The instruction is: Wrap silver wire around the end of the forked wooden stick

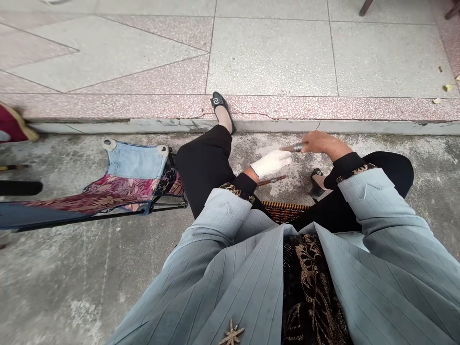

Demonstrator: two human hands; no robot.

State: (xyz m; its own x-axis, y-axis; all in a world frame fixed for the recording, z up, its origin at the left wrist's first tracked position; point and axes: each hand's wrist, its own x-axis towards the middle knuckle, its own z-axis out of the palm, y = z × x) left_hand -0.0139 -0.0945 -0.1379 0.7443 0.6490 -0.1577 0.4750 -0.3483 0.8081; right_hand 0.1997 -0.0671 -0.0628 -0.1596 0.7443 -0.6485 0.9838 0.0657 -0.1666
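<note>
My right hand (318, 143) is bare and closed round one end of a short brown stick (286, 149) with grey wire-like binding wound round it. The stick points left, its far end just above the fingertips of my left hand (272, 163). A white knit glove covers the left hand, with its fingers stretched to the right. Whether they touch the stick I cannot tell. Below the glove, a second thin reddish-brown stick (272, 181), also bound near its middle, lies over the concrete; its left end is hidden behind my sleeve.
Beneath me is a woven wicker seat (287, 211). To the left stands a folding chair (136, 163) with blue and floral fabric. A low step edge (172, 125) runs ahead, with tiled floor (269, 57) above. A red shoe (12, 124) shows at far left.
</note>
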